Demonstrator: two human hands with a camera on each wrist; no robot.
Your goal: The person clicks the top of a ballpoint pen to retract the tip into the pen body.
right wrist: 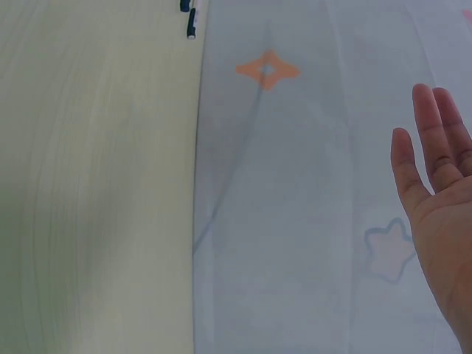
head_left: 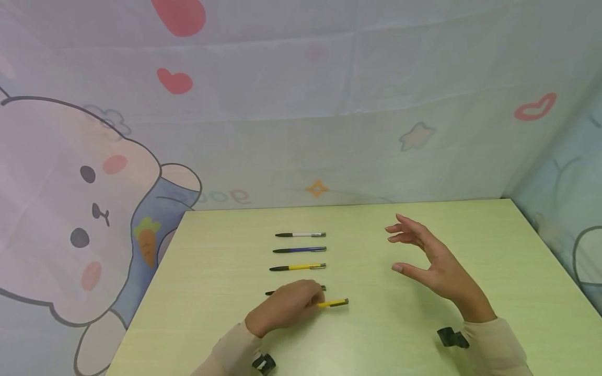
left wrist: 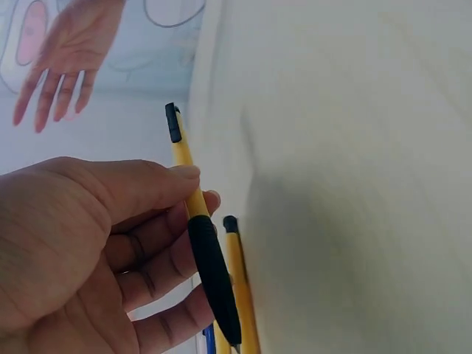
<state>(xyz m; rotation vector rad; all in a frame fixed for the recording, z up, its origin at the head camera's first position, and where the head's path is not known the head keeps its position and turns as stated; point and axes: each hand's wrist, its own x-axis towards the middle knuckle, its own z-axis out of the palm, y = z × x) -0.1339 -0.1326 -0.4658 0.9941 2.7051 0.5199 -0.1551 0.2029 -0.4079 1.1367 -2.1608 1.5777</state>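
Observation:
My left hand (head_left: 286,305) pinches a yellow pen (head_left: 335,303) with a black grip between thumb and fingers. In the left wrist view that pen (left wrist: 212,258) tilts, its dark tip pointing down. Just beyond the hand lies another pen (head_left: 323,288), mostly hidden by it; the left wrist view shows its body as yellow. Farther back, a yellow pen (head_left: 301,267), a blue pen (head_left: 303,250) and a white pen (head_left: 308,235) lie in a row, black grips to the left. Over the table's right half, my right hand (head_left: 435,261) is raised with fingers spread, holding nothing.
The pale yellow-green table (head_left: 376,339) ends at a back edge against a hanging printed cloth (head_left: 291,146). A cartoon bear figure (head_left: 61,209) is printed on the cloth at the left. Dark straps (head_left: 452,338) sit at both wrists.

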